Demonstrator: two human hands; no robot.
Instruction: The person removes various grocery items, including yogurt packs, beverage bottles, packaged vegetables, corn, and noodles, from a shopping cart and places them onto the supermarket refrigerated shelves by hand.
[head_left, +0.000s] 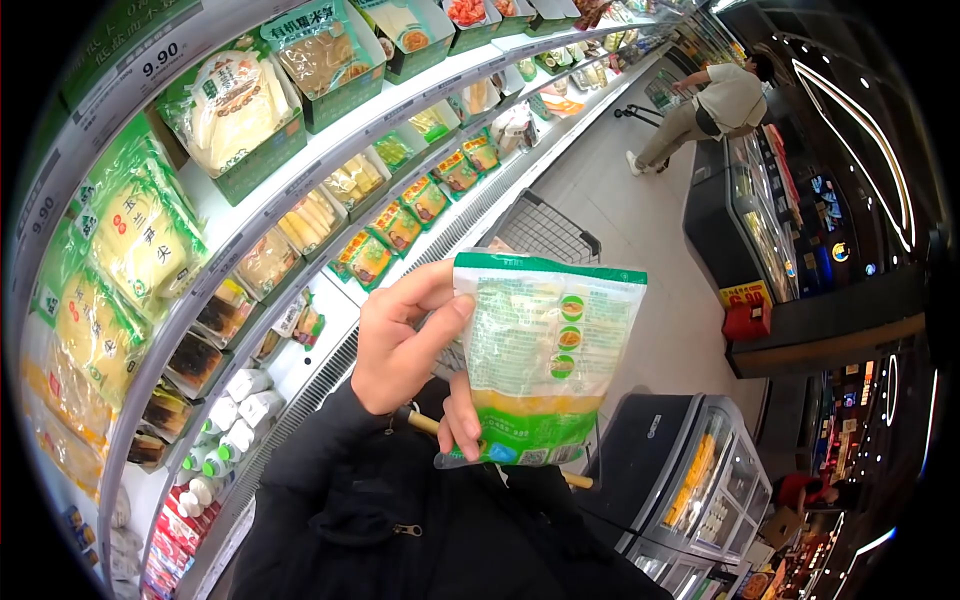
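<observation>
A clear plastic food packet (545,350) with a green top band, printed text, three round pictures and a green-and-yellow lower part is held up before me. My left hand (405,335) pinches its upper left edge between thumb and fingers. Curled round the lower left edge are the fingers of my right hand (461,420); the rest of that hand is hidden behind the packet. The contents look pale but cannot be made out. Behind the packet is a shopping cart (548,232), partly covered, with its yellowish handle (425,424) near my jacket.
On the left, a refrigerated shelf (400,125) holds packed foods, with bagged goods (140,235) nearest and white bottles (235,440) lower down. Freezer cases (640,450) stand at right. A person (725,100) with another cart (660,92) is farther along the aisle floor (600,165).
</observation>
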